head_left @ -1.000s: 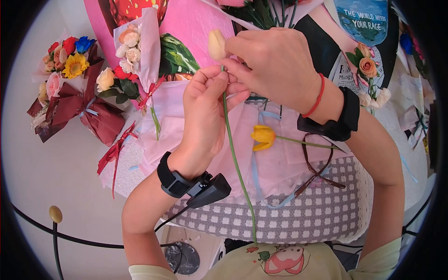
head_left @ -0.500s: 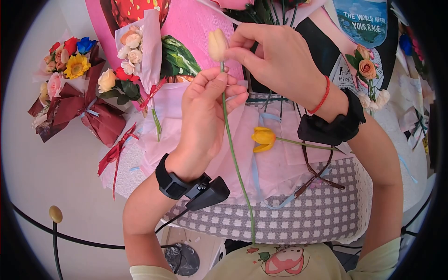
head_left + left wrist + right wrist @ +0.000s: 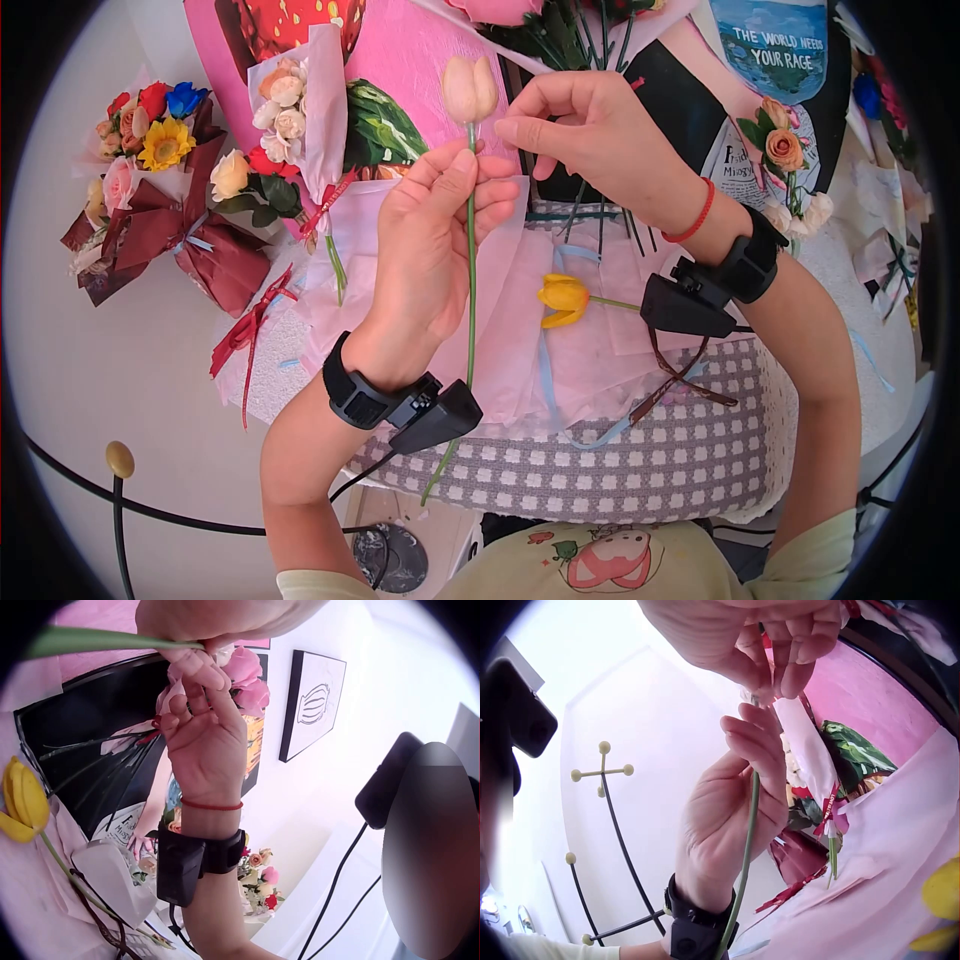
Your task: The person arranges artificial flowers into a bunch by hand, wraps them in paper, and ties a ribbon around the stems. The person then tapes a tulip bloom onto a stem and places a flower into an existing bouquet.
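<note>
My left hand [image 3: 430, 220] pinches the green stem of a pale cream-pink tulip [image 3: 470, 90] just below its bloom, between thumb and fingers. The flower stands upright, its long stem [image 3: 471, 280] running down past the wrist. Beside the bloom, to its right, my right hand [image 3: 590, 130] hovers with loosely bent fingers and nothing visible between them. From the right wrist view, its thumb and fingers [image 3: 795, 679] show a gap, just above the left hand [image 3: 727, 802]. A yellow tulip [image 3: 565, 298] lies on the pink wrapping paper [image 3: 500, 350] below the hands.
Wrapped bouquets [image 3: 215, 260] stand at the left, with a small white-rose bunch [image 3: 285, 120] nearer. A large pink-flower bouquet [image 3: 560, 35] is at the back. Brown and blue ribbons [image 3: 655, 400] lie near the checked cloth [image 3: 690, 450]. Bound roses [image 3: 785, 150] sit at the right.
The tulip has turned so its bloom faces me and its stem's lower end has swung left. My right hand has come away from the bloom, slightly down and right.
</note>
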Demonstrator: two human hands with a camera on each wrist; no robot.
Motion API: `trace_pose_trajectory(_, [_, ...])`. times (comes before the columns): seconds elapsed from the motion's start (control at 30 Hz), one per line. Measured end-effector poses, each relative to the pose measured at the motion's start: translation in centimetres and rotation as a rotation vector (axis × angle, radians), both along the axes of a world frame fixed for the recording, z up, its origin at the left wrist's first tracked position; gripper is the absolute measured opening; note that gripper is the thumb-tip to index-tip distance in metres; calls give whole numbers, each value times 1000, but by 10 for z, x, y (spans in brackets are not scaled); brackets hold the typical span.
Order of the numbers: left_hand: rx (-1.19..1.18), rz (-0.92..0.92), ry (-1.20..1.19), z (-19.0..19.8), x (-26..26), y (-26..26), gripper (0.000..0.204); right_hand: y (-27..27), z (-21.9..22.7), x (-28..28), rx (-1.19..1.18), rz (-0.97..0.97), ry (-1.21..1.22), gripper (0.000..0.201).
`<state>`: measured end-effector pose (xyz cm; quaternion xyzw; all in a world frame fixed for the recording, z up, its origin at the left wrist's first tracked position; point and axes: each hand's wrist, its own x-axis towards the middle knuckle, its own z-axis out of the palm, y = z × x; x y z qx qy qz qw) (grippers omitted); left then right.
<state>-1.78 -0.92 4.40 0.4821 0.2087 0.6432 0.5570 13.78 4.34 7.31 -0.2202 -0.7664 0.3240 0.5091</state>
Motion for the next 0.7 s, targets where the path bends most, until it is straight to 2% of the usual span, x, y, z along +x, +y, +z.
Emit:
trace_pose_trajectory(0.23, [31,50,43,2,3,-3,15,-3,-2,-4,104,-39,41,19])
trace_pose_trajectory(0.3, [19,61,51,2,4,-3,15,1,-3,-6,233,-79,90,17])
trace_pose_trajectory(0.4, [0,42,42,3,2,-3,15,0,-3,-6,268,-144,61,15])
trace_pose_trajectory(0.53, [10,-13,1,1,3,-4,18,-2,-7,-10,262,-165,121,13])
trace_pose_trajectory(0.63, [-19,51,-19,4,10,-7,18,-5,-8,-15,233,-134,187,11])
trace_pose_trajectory(0.7, [29,11,-1,3,6,-6,17,-7,-8,-17,201,-104,269,10])
